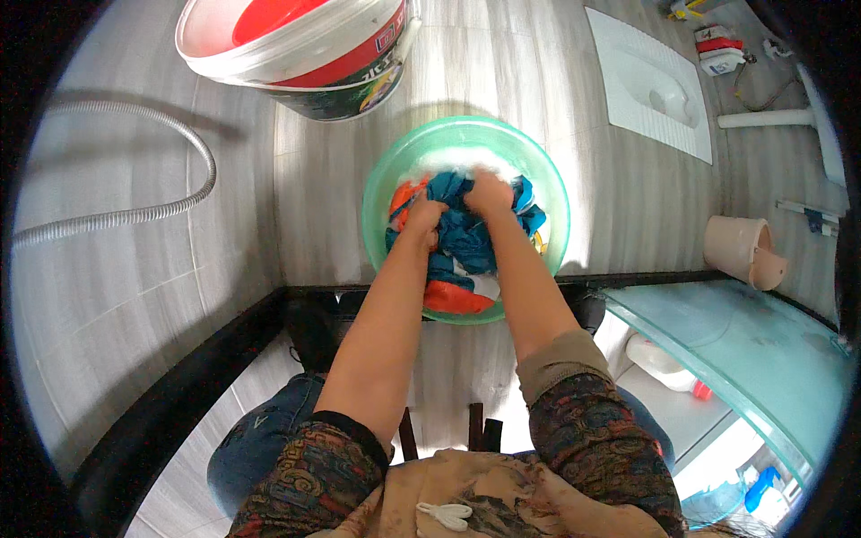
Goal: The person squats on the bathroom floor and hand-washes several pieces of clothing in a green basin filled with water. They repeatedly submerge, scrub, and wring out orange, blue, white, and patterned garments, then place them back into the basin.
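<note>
A round green plastic basin (555, 202) stands on the floor in front of me, with foamy suds (464, 159) along its far side. Bunched inside it is a dark teal cloth garment (464, 235). My left hand (424, 218) grips a fold of this garment on its left part. My right hand (490, 194), slightly blurred, clutches the same cloth farther up and to the right; its fingertips are hidden in fabric and foam. Orange-red cloth (457, 298) lies at the basin's near edge, and more orange cloth shows beside my left hand. Some white fabric (485, 285) lies between.
A large white paint bucket (336, 94) with a red item inside stands beyond the basin. A squat toilet (656, 91) is set at the far right. A pinkish pail (736, 245) and a glass panel (746, 336) are at right. A corrugated hose (202, 181) curves at left.
</note>
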`<state>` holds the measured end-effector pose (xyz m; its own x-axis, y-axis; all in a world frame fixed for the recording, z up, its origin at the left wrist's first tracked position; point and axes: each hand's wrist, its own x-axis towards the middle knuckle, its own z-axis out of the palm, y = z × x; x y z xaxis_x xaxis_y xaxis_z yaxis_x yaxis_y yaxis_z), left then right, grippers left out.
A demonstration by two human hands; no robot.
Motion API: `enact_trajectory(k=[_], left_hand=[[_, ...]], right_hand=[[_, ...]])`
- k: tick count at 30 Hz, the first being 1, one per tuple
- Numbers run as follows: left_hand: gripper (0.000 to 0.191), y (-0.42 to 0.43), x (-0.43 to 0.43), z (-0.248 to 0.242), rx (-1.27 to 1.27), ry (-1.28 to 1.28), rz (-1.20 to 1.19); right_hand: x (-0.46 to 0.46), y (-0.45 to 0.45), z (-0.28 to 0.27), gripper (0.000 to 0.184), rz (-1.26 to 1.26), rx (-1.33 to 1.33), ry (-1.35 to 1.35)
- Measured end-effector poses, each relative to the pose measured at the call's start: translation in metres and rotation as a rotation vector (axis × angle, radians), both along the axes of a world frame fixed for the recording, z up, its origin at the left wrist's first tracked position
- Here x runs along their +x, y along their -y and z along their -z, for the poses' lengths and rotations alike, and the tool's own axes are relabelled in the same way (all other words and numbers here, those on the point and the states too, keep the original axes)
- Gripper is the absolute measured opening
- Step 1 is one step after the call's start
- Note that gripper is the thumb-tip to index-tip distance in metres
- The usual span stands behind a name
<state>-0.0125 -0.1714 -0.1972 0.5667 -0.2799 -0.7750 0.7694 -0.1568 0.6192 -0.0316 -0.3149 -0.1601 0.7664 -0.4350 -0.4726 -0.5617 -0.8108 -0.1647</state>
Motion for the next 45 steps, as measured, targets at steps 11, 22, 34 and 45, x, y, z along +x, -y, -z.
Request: enact_trajectory(k=[11,22,34,45], left_hand=[[0.037,-0.017,0.032,-0.077,-0.726,0.054,-0.169],[0.033,0.001,0.024,-0.072,-0.82,0.023,-0.312],[0.03,0.014,0.04,-0.063,-0.628,-0.07,-0.353],[0.049,-0.001,0.057,-0.154,-0.478,0.185,-0.187]], right_hand=[[-0.021,-0.116,-0.1,0.037,-0.172,0.3,0.788],[0.003,-0.101,-0.115,0.019,0.081,0.328,0.933],[0.014,-0.086,-0.091,0.03,0.332,0.365,1.035],[0.0,0.087,-0.077,0.033,0.657,1.473,1.039]])
